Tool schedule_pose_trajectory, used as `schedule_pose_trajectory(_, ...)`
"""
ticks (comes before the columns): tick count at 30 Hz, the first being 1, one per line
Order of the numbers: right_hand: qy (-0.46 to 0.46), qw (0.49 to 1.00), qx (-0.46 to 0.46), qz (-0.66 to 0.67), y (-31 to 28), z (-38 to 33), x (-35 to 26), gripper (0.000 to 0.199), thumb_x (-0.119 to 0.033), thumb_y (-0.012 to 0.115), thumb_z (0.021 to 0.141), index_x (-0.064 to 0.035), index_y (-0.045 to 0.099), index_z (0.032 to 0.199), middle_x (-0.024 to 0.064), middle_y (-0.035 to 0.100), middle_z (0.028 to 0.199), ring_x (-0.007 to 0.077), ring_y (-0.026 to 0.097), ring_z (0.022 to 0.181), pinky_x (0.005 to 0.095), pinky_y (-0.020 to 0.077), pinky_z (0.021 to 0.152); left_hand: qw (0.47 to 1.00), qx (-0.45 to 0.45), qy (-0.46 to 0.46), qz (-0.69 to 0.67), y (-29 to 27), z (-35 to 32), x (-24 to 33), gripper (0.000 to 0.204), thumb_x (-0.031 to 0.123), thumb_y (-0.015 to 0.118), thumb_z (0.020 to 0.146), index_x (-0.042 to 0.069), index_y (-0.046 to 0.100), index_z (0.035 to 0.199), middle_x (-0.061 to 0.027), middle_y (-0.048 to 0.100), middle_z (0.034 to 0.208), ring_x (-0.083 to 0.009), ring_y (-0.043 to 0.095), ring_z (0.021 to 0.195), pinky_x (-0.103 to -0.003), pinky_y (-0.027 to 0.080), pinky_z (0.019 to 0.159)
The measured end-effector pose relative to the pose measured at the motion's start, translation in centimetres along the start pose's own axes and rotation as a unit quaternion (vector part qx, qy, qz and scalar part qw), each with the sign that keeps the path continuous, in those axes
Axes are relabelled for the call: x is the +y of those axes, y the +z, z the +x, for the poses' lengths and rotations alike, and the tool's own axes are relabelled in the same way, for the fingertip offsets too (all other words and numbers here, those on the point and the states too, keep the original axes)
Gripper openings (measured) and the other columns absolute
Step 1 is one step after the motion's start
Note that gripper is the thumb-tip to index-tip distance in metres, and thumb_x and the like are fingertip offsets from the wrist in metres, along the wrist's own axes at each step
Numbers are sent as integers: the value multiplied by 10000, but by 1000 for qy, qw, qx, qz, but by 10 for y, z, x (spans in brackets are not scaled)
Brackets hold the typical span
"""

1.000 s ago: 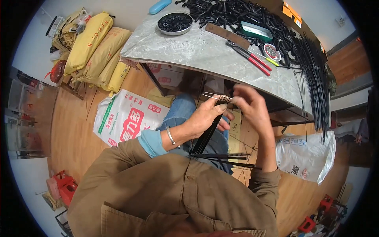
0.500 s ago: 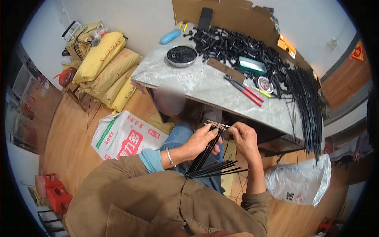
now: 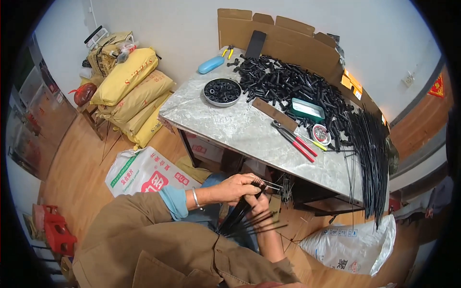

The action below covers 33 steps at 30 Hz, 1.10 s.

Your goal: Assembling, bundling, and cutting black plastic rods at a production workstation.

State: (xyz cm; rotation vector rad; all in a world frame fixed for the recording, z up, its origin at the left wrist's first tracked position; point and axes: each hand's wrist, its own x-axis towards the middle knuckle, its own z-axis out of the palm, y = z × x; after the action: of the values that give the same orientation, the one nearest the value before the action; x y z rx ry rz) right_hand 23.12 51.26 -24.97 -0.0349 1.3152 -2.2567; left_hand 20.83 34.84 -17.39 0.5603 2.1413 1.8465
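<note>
Both hands have dropped below the tabletop [image 3: 249, 129], left hand [image 3: 240, 186] and right hand [image 3: 259, 204] fingers clamped on the rod bundle [image 3: 240, 218], whose splayed lower ends could slip loose.

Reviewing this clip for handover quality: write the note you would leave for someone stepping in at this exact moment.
Left hand: closed around a bundle of thin black rods, held over the lap just below the table edge.
Right hand: under and behind the left, fingers on the same bundle near its top, where light metal tips stick out.
On the marble table: a pile of short black tubes, a long sheaf of black rods hanging over the right edge, red-handled pliers, a round tray of black rings.
Done: a bundle is gathered in hand.
Left: cannot tell how many more; plenty of stock sits on the table.
</note>
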Motion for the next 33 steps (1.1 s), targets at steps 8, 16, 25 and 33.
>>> schedule_pose_trajectory(8, 67, 988, 42, 136, 23, 5, -31, 378, -199, 665, 883, 51, 524, 1128, 243, 616, 1061, 378, 634, 982, 527, 532, 869, 962, 204, 69, 166, -157, 190, 28, 310, 291, 635, 855, 31, 678, 1020, -64, 684, 846, -123, 611, 777, -300, 509, 706)
schedule_pose_trajectory(16, 74, 982, 99, 146, -2, 22, -32, 342, -182, 644, 894, 63, 528, 1104, 261, 608, 1038, 400, 634, 973, 530, 537, 863, 821, 334, 25, 463, -194, 350, -36, 309, 317, 734, 712, 36, 712, 838, -197, 670, 896, -356, 643, 886, -427, 512, 779)
schedule_pose_trajectory(25, 68, 980, 71, 170, -24, 24, -29, 271, -131, 570, 930, 58, 536, 1121, 263, 626, 1022, 394, 645, 958, 516, 540, 855, 961, 249, -28, 116, -197, 345, 2, 273, 252, 580, 813, -16, 623, 834, -191, 629, 771, -289, 617, 661, -395, 493, 671)
schedule_pose_trajectory(33, 61, 980, 59, 179, -27, 18, -25, 253, -111, 538, 946, 62, 541, 1130, 271, 621, 1045, 390, 643, 967, 493, 543, 856, 843, 146, 8, 517, -155, 289, 1, 284, 320, 676, 762, 87, 705, 921, -154, 681, 857, -338, 649, 839, -435, 513, 760)
